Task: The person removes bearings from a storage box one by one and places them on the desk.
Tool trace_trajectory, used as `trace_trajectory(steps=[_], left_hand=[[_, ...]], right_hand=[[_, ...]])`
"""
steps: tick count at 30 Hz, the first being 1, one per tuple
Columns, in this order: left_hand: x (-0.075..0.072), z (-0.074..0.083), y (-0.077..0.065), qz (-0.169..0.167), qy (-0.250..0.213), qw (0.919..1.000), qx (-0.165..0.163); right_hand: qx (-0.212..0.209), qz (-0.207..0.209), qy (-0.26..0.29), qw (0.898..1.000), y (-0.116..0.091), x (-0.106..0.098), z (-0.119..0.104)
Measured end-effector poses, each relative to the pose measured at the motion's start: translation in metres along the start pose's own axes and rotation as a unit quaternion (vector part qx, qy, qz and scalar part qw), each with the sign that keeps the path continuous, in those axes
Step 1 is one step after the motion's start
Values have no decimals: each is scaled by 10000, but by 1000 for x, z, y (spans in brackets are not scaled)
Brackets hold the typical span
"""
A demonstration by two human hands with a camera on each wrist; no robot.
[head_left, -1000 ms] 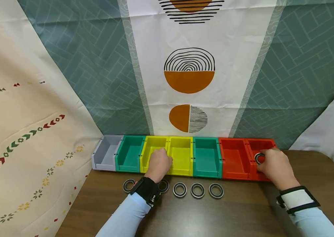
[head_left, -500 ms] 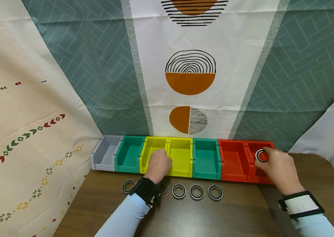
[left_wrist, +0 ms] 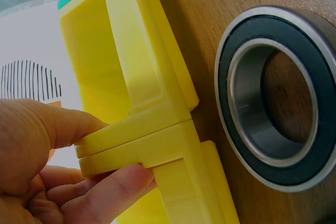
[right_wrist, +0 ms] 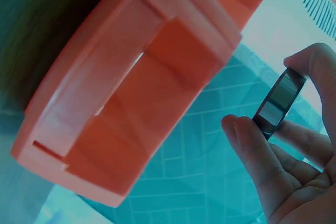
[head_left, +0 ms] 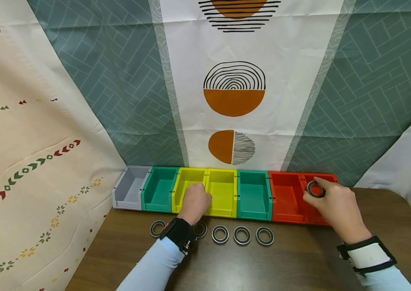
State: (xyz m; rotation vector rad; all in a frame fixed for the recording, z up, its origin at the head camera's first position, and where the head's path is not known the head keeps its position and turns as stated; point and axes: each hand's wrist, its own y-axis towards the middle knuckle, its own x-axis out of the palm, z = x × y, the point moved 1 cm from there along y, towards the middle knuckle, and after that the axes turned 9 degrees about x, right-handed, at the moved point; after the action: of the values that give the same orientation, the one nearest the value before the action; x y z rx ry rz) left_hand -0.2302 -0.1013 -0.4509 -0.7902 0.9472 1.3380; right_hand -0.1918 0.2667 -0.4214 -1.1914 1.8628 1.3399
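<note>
My right hand [head_left: 340, 206] pinches a ball bearing [right_wrist: 279, 103] between thumb and fingertips, its ring raised over the rightmost red bin [head_left: 327, 176]. In the right wrist view the bearing shows edge-on, apart from the bin. My left hand [head_left: 196, 202] grips the paired side walls where two yellow bins meet, the left yellow bin [head_left: 191, 176] and the right yellow bin [head_left: 223, 194]. Its thumb lies on one side of those walls and its fingers on the other in the left wrist view. Close by on the table is another bearing [left_wrist: 228, 98].
Several bearings lie in a row in front of the bins, among them one bearing [head_left: 265, 244] at the right end. A grey bin [head_left: 132, 186], green bins and another red bin [head_left: 287, 198] complete the line. Patterned cloth hangs behind the wooden table [head_left: 263, 270].
My right hand has shifted slightly left with the bearing over the red bins, and the bearing's tilt has changed. My left hand stays on the yellow bins.
</note>
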Motion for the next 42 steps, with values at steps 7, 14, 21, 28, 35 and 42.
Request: trace_trajectory(steps=[7,14,21,28,35,42], left_hand=[[-1,0,1,-44,-72,9999,-54],[-2,0,1,47,22,10000,37],[-2,0,1,57,28,10000,68],[-1,0,1,53,66,9999,126],[0,-1,1,63,49,9999,110],[-1,0,0,3,6,9999,137]], right_hand=[[-59,-21,137,9999,-4,-5,-14],[3,-355,427,9985,-14,-8,-26],[48,-516,541,9972,-23,-7,-31],[-83,-534,654,9964,-35,-4,-35],[-167,-786,688,9944,-48,1,-39],[-232,-1054,622,9922,-60,9,-40]])
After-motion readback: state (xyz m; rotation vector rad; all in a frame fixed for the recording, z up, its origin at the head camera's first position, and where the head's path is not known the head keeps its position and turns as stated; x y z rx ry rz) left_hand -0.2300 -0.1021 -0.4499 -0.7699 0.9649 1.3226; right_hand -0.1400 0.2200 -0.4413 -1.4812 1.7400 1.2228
